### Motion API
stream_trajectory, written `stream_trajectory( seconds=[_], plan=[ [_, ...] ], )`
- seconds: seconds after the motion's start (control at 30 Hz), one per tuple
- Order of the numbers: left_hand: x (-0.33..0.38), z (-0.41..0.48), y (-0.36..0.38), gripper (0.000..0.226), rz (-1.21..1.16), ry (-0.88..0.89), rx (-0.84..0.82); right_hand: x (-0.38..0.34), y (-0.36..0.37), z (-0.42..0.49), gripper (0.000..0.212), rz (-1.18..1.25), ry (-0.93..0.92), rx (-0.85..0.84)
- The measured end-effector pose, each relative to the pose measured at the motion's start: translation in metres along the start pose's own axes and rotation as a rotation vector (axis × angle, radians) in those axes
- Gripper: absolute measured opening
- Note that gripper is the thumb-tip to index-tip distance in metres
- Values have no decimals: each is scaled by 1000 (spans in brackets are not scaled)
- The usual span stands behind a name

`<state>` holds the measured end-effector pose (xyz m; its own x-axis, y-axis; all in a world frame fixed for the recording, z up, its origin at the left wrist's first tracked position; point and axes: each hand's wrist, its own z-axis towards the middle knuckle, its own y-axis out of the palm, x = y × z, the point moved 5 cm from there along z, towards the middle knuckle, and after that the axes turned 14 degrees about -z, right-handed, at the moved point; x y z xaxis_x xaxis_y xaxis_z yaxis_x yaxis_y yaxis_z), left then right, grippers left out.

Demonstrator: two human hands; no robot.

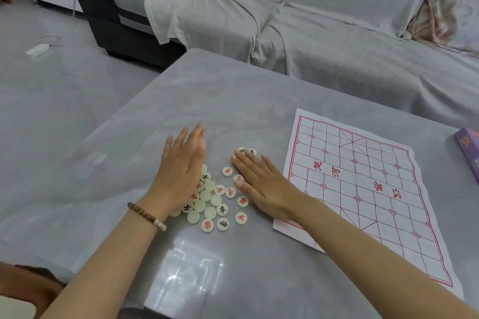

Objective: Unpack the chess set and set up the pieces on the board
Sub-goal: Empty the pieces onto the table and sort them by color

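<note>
one paper board (363, 184), white with a red grid and four red characters across its middle, lies flat on the grey bench (233, 98), with the heap just to its left. the chess pieces (211, 202) are round pale discs in one loose heap on the bench; about twenty-three show, some marked in red, some in black and some showing blank faces, and a few are partly hidden, so the full count cannot be told. two of them sit apart at the far side of the heap, side by side. two hands are in view. the left hand (181, 171) is held flat with straight fingers over the heap's left part, and it is blurred. the right hand (261, 186) lies palm down with fingers spread, its fingertips at the two far discs and its thumb touching one more. one bead bracelet (146, 215) circles the left wrist. one purple box (466, 153) lies at the bench's right edge, well apart from the heap. one cloth-draped sofa (311, 21) stands beyond.
</note>
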<state>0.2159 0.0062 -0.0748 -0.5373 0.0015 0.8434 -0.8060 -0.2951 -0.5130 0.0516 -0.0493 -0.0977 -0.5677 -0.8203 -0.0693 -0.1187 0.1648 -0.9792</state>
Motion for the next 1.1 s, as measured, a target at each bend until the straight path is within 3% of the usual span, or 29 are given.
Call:
stream_trajectory(
  seconds=[0.23,0.5,0.67,0.77,0.9,1.1],
  plan=[
    [-15,-11,-3,76,74,-37,-33,22,-3,38,62,-22,44,-27],
    [-9,-6,4,76,169,33,-92,55,-18,113,63,27,231,3],
    [-14,-10,6,78,258,47,-131,45,-33,98,58,258,255,208],
    [-20,-15,3,79,254,23,-165,15,-38,56,53,368,178,285],
    [-22,-26,3,78,274,22,-179,-39,-16,-18,57,254,18,165],
    [-17,-40,10,76,353,82,-214,-66,15,-55,72,-37,-8,51]
  ],
)
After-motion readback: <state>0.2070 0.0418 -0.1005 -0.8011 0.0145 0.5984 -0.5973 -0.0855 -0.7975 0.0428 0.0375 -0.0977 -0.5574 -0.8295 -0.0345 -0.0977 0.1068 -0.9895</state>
